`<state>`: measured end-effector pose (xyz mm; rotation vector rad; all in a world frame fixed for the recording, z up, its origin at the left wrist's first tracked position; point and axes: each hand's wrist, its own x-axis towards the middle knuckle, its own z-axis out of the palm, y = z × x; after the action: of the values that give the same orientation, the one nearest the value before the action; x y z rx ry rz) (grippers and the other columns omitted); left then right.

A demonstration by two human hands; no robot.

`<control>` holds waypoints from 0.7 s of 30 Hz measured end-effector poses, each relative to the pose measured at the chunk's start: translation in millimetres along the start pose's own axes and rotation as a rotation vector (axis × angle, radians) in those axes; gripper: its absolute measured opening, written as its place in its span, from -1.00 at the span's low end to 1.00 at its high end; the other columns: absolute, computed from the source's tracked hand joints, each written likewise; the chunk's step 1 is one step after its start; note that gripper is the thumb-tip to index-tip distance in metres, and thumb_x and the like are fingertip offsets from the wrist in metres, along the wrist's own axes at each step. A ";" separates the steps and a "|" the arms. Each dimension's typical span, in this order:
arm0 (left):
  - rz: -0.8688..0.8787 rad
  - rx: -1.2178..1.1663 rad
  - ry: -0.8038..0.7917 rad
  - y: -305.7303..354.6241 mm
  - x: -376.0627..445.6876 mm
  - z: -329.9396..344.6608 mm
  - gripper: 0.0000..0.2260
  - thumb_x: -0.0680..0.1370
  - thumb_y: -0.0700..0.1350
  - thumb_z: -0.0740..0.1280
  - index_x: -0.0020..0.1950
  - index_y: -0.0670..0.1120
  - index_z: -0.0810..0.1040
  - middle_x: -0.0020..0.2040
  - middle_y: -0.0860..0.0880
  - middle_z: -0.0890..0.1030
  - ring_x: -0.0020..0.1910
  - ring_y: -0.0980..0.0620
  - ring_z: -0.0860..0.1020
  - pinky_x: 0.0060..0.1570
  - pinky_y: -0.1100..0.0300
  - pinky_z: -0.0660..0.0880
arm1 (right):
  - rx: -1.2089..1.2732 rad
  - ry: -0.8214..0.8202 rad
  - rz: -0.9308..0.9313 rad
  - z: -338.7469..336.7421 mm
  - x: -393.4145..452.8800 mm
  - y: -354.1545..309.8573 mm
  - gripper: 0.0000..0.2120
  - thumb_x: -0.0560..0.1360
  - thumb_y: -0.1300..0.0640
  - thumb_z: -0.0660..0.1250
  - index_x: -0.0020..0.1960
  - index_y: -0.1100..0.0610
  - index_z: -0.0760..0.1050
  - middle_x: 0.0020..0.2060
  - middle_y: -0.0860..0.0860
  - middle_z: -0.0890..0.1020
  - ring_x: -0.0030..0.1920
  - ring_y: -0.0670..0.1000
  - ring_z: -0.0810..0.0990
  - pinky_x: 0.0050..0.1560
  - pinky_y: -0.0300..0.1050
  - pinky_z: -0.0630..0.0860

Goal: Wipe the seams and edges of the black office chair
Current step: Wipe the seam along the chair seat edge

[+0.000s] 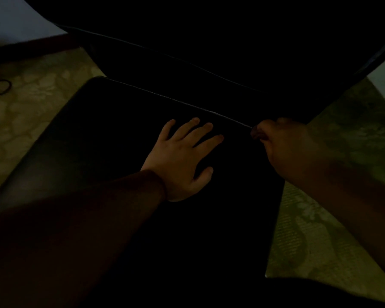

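On the seat [111, 134] of the chair, we note the left hand [182, 161] lying flat, palm down, fingers spread, gripping nothing. At the seat's rear edge, near its right corner, the right hand [282, 141] is curled into a fist against the seam [176, 101]; we cannot tell whether it holds a cloth, the light being too dim. The backrest [231, 41] rises behind the seam. The chair stands on patterned floor [31, 103], filling most of the view.
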<state>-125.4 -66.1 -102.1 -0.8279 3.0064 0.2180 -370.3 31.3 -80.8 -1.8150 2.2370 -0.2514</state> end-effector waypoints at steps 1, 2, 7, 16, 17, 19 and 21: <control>0.001 0.001 0.007 0.6 0.4 0.7 -0.37 0.56 0.30 0.00 0.62 0.15 0.14 0.63 0.00 0.19 0.63 -0.10 0.08 0.53 -0.29 -0.02 | -0.012 0.010 -0.004 0.9 3.3 -0.8 -0.76 0.58 0.06 0.23 0.21 0.06 0.52 0.03 0.16 0.56 -0.03 0.22 0.57 -0.09 0.00 0.53; -0.001 0.003 0.012 0.6 0.8 1.2 -0.37 0.56 0.30 0.00 0.62 0.15 0.15 0.62 0.01 0.21 0.62 -0.10 0.09 0.53 -0.30 -0.01 | -0.046 0.014 -0.003 1.4 6.2 -1.5 -0.77 0.59 0.09 0.25 0.22 0.07 0.52 0.03 0.18 0.56 -0.03 0.23 0.58 -0.12 -0.03 0.50; -0.009 0.000 0.034 0.2 1.5 3.7 -0.37 0.54 0.30 0.03 0.60 0.13 0.21 0.59 0.00 0.28 0.60 -0.11 0.16 0.51 -0.31 0.04 | -0.008 0.008 -0.008 1.8 2.6 -3.0 -0.74 0.60 0.04 0.22 0.25 -0.03 0.55 0.07 0.10 0.59 -0.02 0.19 0.59 -0.15 -0.12 0.38; -0.015 0.009 0.067 -1.0 2.0 9.2 -0.36 0.53 0.29 0.05 0.59 0.13 0.22 0.59 0.00 0.29 0.60 -0.10 0.17 0.50 -0.31 0.05 | -0.095 0.022 -0.019 0.2 5.9 -11.9 -0.76 0.60 0.05 0.23 0.23 -0.02 0.56 0.02 0.12 0.59 -0.04 0.20 0.59 -0.14 -0.05 0.51; -0.013 0.003 0.070 -0.4 1.5 9.8 -0.37 0.53 0.29 0.06 0.59 0.12 0.22 0.59 0.00 0.29 0.60 -0.10 0.17 0.50 -0.31 0.05 | -0.044 0.003 -0.024 -1.0 0.0 -14.5 -0.74 0.60 0.03 0.22 0.25 -0.04 0.55 0.04 0.11 0.59 -0.02 0.18 0.59 -0.12 -0.05 0.51; -0.006 -0.005 0.086 0.2 1.4 10.5 -0.37 0.53 0.28 0.08 0.58 0.11 0.24 0.58 0.00 0.30 0.59 -0.10 0.19 0.50 -0.31 0.06 | -0.055 -0.034 -0.034 -1.2 -7.0 -15.3 -0.72 0.60 -0.01 0.20 0.27 -0.08 0.53 0.04 0.07 0.58 -0.02 0.13 0.59 -0.15 -0.08 0.47; -0.007 -0.013 0.089 0.8 1.5 10.8 -0.37 0.53 0.28 0.08 0.58 0.11 0.24 0.58 -0.01 0.31 0.59 -0.11 0.19 0.50 -0.31 0.06 | -0.169 -0.024 -0.034 2.4 -1.2 -11.9 -0.73 0.60 -0.01 0.20 0.27 -0.10 0.51 0.02 0.05 0.57 -0.06 0.12 0.59 -0.16 -0.09 0.49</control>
<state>-127.3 -64.7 -112.7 -0.8714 3.0871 0.2060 -358.2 30.0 -79.6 -1.9300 2.2734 -0.0472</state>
